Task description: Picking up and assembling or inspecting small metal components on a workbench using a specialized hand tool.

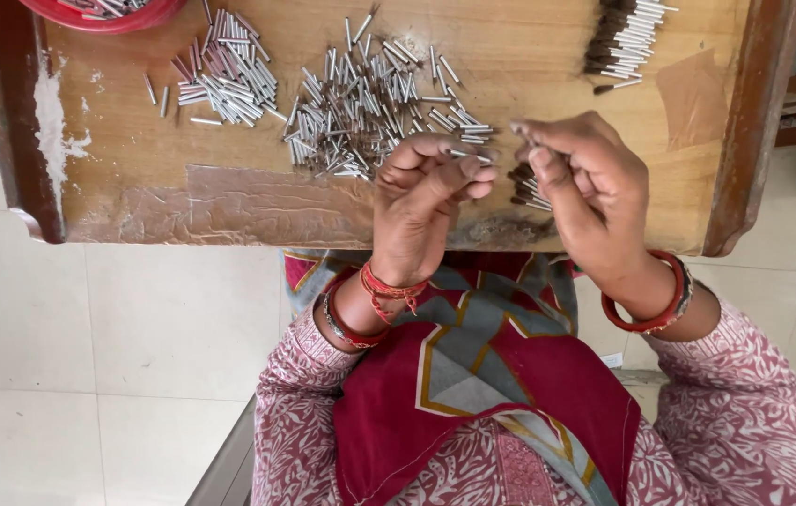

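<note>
Wooden and worn, the low table [136, 187] is filling the upper part of the view, with a patch of clear tape shining along its near edge. Silvery metal tubes are lying on it in a wide loose heap [370, 98], with a smaller pile [229, 75] to the left and a red bowl [103, 11] peeking in at the top edge. A row of bristle-tipped tubes [625, 42] is lying at the top right. The left hand [417, 215] is curling half closed, pinching one thin metal tube [473, 156] at its fingertips. The right hand [590, 192] is pinching a small dark tuft [520, 128] just beside it, above a few finished pieces [527, 187].
</note>
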